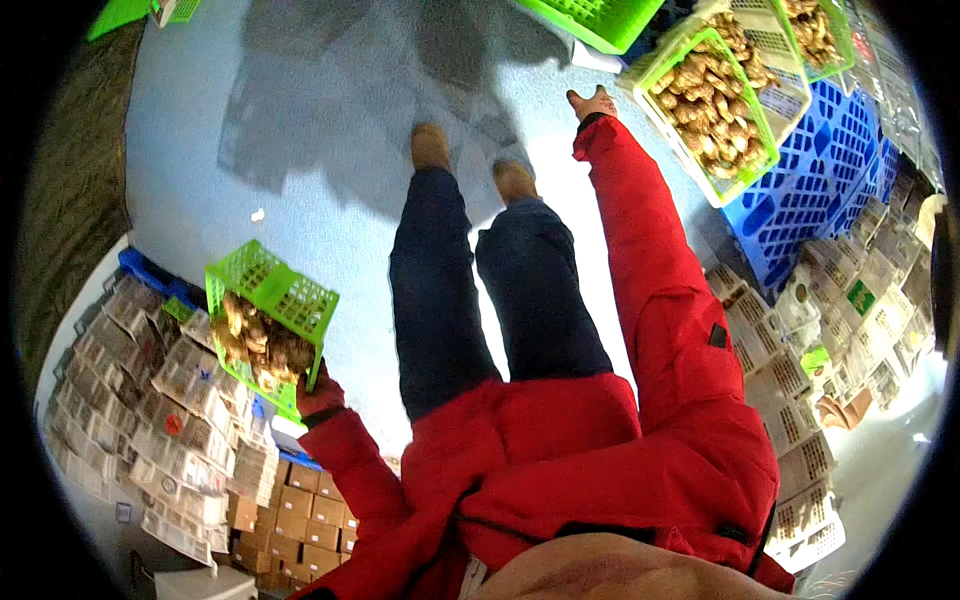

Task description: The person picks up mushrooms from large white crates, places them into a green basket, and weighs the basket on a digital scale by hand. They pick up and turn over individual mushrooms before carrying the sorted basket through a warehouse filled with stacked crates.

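Note:
My left hand (320,393) grips the near side of a green plastic basket (268,275), held tilted beside my left leg. Inside it lie several brown, pale-tipped lumpy pieces (258,345) whose kind I cannot make out. My right arm reaches far forward, and my right hand (592,103) is open with thumb and fingers apart, holding nothing. Just right of that hand stands a green-rimmed basket (743,183) full of similar brown and cream pieces (705,110). The hand appears apart from the basket.
Blue pallets (800,190) stand at the right, with more filled baskets (815,40) beyond. Stacked white crates (790,385) line the right; more pale crates (185,440) and cardboard boxes (297,510) stand at lower left. A green crate (600,20) sits at the far edge on the blue floor (180,130).

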Tool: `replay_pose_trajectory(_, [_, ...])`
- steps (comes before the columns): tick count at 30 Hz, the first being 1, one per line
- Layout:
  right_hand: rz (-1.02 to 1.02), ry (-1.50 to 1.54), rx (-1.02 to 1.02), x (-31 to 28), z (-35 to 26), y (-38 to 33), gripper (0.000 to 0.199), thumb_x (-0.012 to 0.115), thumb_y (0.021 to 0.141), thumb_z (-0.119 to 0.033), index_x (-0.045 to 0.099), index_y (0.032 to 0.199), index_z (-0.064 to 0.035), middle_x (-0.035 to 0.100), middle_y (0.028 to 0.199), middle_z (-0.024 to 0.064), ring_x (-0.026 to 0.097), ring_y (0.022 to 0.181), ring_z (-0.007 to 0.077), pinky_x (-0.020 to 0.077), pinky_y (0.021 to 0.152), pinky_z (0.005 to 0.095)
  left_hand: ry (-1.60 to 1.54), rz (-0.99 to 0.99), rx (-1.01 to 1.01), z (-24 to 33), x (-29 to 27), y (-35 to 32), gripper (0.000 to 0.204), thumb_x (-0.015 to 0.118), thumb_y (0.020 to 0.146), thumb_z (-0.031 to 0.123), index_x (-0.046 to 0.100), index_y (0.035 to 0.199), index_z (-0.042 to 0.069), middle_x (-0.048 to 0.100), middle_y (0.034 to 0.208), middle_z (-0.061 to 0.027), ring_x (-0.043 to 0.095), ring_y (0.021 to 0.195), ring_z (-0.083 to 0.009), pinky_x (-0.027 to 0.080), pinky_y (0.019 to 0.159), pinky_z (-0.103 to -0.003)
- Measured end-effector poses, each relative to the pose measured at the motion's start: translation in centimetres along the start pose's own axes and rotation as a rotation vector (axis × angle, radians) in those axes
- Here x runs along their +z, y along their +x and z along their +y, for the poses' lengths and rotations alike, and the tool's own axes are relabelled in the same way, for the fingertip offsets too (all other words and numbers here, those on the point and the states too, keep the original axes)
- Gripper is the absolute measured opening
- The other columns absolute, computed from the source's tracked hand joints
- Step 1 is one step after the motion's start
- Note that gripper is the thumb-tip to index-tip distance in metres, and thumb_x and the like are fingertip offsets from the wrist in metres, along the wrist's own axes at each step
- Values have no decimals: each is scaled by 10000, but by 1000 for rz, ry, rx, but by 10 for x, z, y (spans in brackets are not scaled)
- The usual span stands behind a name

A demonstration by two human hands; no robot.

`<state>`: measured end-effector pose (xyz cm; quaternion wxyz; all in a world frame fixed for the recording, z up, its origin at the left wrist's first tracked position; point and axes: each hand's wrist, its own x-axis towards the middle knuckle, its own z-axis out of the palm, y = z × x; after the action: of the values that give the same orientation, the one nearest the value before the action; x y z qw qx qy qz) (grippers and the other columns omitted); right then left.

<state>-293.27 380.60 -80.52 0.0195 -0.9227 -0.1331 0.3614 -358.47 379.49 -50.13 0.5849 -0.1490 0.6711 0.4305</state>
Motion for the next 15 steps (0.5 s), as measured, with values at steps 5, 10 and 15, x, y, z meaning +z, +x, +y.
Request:
replay_pose_trajectory(5, [245,-207,142,43,-11,76,892,631,606,-571,309,1247,-40,397,1234,207,439,1107,328,385,906,380,-75,-373,-319,6,55,53,349,428,810,214,532,1111,71,534,1137,-143,517,1027,-233,435,827,-304])
replay_pose_trajectory(10, [282,-243,79,58,-23,127,851,574,637,-586,317,1300,-119,321,1332,148,288,1227,338,298,969,451,63,112,10,22,59,130,343,361,852,124,492,1152,22,482,1211,-118,478,1083,-219,390,905,-318])
replay_pose_trajectory(15, [166,-160,151,67,-5,137,457,441,816,-307,414,1219,-93,489,1177,166,532,1006,310,426,853,383,34,-253,-282,34,75,133,407,389,819,223,480,1155,13,516,1164,-129,499,1057,-229,437,803,-313])
